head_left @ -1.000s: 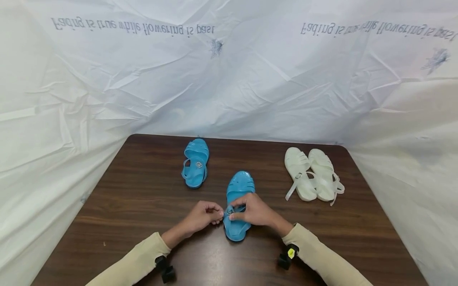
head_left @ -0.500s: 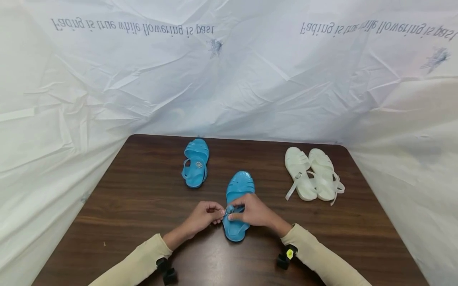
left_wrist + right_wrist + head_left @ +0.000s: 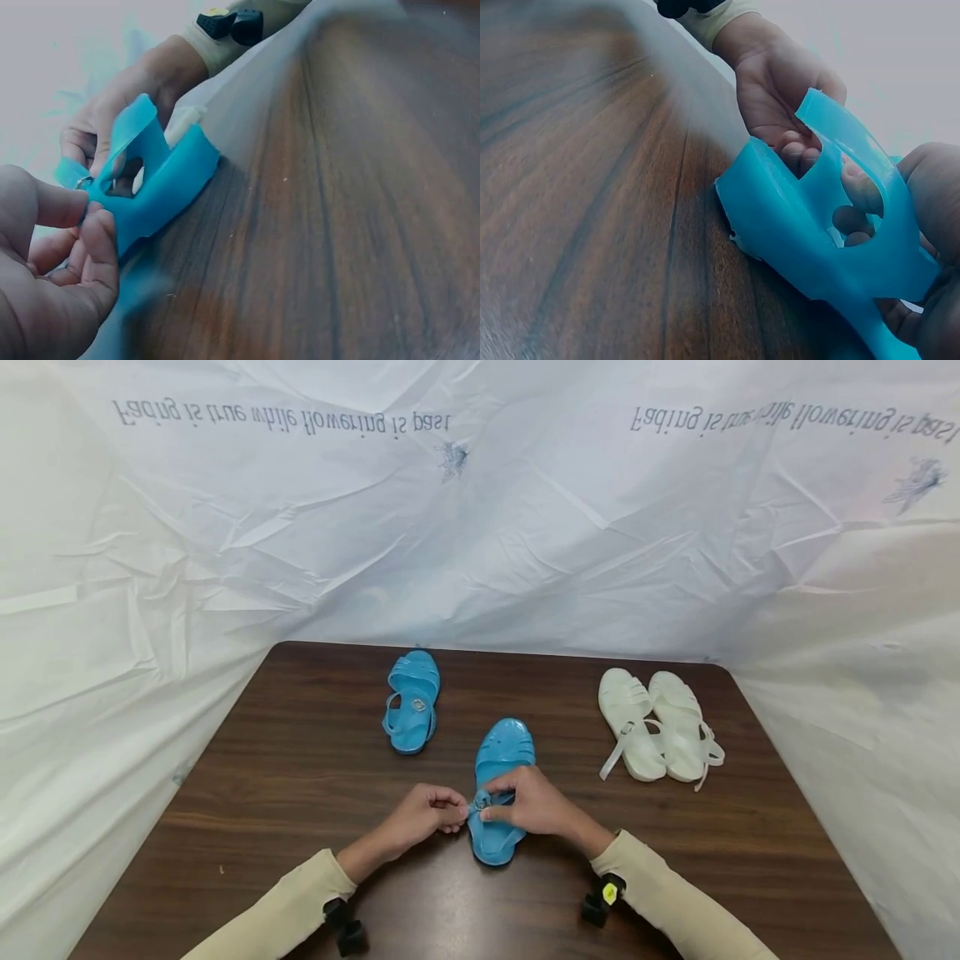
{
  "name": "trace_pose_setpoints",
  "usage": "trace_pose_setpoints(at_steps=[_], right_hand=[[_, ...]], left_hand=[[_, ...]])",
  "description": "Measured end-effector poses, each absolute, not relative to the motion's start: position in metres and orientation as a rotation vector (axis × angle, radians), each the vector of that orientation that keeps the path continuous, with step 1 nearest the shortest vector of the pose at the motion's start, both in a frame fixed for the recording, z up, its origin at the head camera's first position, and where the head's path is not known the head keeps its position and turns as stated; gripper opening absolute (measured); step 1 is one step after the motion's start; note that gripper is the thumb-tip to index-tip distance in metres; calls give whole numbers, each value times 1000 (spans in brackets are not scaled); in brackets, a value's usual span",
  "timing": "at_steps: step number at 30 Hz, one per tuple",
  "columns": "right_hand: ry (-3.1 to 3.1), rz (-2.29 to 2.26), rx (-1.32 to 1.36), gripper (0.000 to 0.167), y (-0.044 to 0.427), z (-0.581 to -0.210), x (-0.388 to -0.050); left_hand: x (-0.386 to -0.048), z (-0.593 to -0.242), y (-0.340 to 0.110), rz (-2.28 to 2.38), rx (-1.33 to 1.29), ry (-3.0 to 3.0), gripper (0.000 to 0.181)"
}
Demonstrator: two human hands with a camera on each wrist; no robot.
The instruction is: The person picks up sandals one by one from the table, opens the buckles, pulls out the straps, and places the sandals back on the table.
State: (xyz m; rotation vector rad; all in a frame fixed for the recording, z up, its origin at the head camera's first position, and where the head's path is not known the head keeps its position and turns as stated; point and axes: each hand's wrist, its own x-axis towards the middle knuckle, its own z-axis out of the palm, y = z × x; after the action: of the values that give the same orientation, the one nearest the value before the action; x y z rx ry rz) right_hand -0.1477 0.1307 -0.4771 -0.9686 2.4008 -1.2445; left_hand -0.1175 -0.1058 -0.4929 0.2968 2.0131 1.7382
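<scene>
A blue jelly sandal (image 3: 504,745) lies toe away from me near the middle of the table, between my hands. Its ankle strap (image 3: 135,131) arches above the heel, with a small metal buckle (image 3: 84,182) on the strap's side. My left hand (image 3: 426,812) pinches the strap end beside the buckle between thumb and forefinger. From the right, my right hand (image 3: 534,802) reaches over the sandal and grips the strap near the buckle with thumb and fingers. The fingertips partly hide the buckle, so how the strap sits in it is unclear.
A second blue sandal (image 3: 411,703) lies farther back on the left of the brown wooden table (image 3: 300,727). At the right rear are two white sandals, a left one (image 3: 630,727) and a right one (image 3: 678,727), side by side. White sheeting (image 3: 480,543) hangs behind the table.
My left hand has shifted slightly left, drawing at the strap end by the buckle. My right hand keeps its grip, and the sandal stays in nearly the same place.
</scene>
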Motion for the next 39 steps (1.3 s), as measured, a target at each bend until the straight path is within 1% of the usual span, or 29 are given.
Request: trace_pose_setpoints(at_steps=[4, 6, 10, 13, 18, 21, 25, 30, 35, 39], right_hand=[[2397, -1236, -967, 7, 131, -478, -147], [2398, -1237, -963, 6, 131, -478, -147], [2406, -1246, -949, 11, 130, -479, -147], [2417, -1245, -941, 17, 131, -479, -146], [2430, -1251, -944, 21, 132, -479, -146], [2431, -1245, -930, 17, 132, -479, -146], [2434, -1238, -928, 3, 132, -478, -146], [2428, -1242, -931, 11, 131, -479, -147], [2425, -1244, -934, 5, 131, -480, -146], [2431, -1256, -917, 6, 131, -480, -145]], left_hand=[[-118, -492, -102, 1725, 325, 2067, 18], [-118, -491, -101, 1705, 344, 2111, 18], [-118, -490, -103, 1682, 362, 2144, 16], [-116, -491, -106, 1691, 344, 2098, 18], [-115, -494, -108, 1775, 277, 1940, 22], [-116, -495, -107, 1820, 238, 1884, 22], [-119, -496, -105, 1841, 235, 1904, 22], [-122, -497, -103, 1820, 286, 2025, 20], [-118, -497, -105, 1785, 322, 2105, 21], [-113, -495, -108, 1752, 349, 2130, 24]])
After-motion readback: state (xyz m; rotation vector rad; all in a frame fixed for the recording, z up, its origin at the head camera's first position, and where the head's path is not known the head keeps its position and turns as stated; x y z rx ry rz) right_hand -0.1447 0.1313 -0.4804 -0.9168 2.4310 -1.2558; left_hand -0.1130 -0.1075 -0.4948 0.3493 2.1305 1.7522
